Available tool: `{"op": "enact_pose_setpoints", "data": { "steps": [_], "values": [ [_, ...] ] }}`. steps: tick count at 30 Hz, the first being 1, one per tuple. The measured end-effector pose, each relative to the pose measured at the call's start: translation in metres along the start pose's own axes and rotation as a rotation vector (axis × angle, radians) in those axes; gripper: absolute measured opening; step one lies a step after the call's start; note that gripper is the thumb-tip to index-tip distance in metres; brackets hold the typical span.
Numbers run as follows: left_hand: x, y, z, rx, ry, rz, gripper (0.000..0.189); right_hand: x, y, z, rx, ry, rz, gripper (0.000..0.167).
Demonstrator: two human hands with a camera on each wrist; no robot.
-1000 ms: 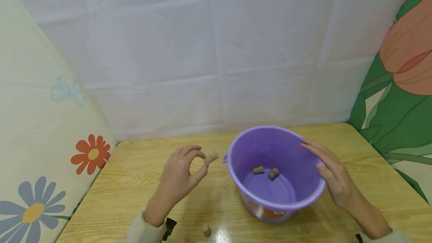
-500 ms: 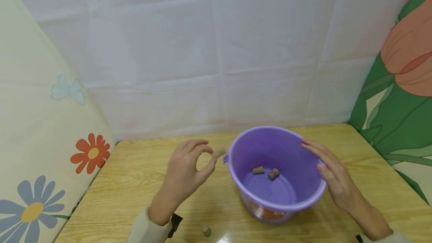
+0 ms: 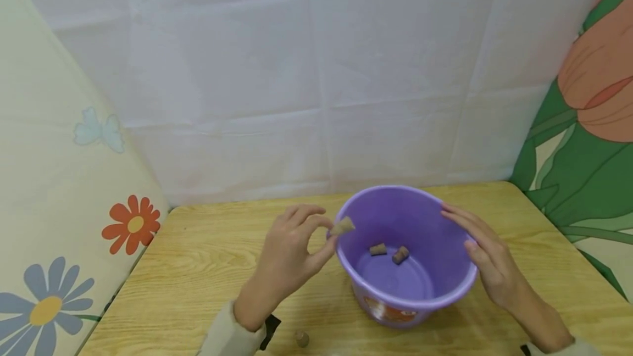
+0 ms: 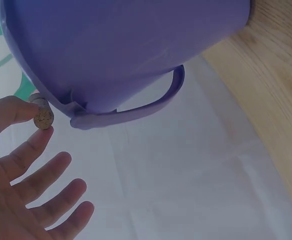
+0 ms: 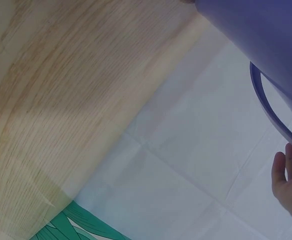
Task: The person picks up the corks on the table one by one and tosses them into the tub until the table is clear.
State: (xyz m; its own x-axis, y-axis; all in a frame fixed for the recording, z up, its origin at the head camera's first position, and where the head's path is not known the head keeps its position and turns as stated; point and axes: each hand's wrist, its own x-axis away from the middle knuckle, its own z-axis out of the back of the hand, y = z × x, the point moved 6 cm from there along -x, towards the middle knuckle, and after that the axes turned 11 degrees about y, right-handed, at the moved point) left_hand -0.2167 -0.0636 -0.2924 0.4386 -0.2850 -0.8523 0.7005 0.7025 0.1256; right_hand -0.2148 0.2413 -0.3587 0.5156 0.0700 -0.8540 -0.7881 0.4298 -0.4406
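Between thumb and index finger, my left hand [image 3: 292, 254] pinches a tan cork [image 3: 343, 227] at the left rim of a purple bucket [image 3: 395, 298]. In the left wrist view the cork's speckled end [image 4: 44, 119] shows, and the other fingers are spread apart from it. My right hand [image 3: 494, 265] rests on the bucket's right rim with its fingers fairly straight. On the bucket floor lie a cork [image 3: 378, 249] and a darker cork piece [image 3: 400, 255], possibly two together. Another cork [image 3: 302, 338] stands on the table near the front.
The bucket stands on a wood-grain table [image 3: 198, 268]. Its purple handle [image 4: 151, 107] hangs on the far side. A white cloth [image 3: 222, 81] covers the back wall, and flower-printed panels [image 3: 593, 180] flank the table.
My left hand has moved right with the cork, from beside the bucket to its left rim. The right hand, bucket and other corks keep their places.
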Motion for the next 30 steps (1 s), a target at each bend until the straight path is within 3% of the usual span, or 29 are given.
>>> {"op": "enact_pose_setpoints", "data": {
  "steps": [21,30],
  "values": [
    [-0.006,0.01,-0.021,0.024,-0.019,-0.052,0.014,-0.001,0.002,0.0,0.008,0.016,-0.01,0.048],
    [-0.005,0.01,-0.025,0.019,-0.03,-0.039,0.016,-0.001,0.001,0.0,0.014,0.015,-0.011,0.048]
  ]
}}
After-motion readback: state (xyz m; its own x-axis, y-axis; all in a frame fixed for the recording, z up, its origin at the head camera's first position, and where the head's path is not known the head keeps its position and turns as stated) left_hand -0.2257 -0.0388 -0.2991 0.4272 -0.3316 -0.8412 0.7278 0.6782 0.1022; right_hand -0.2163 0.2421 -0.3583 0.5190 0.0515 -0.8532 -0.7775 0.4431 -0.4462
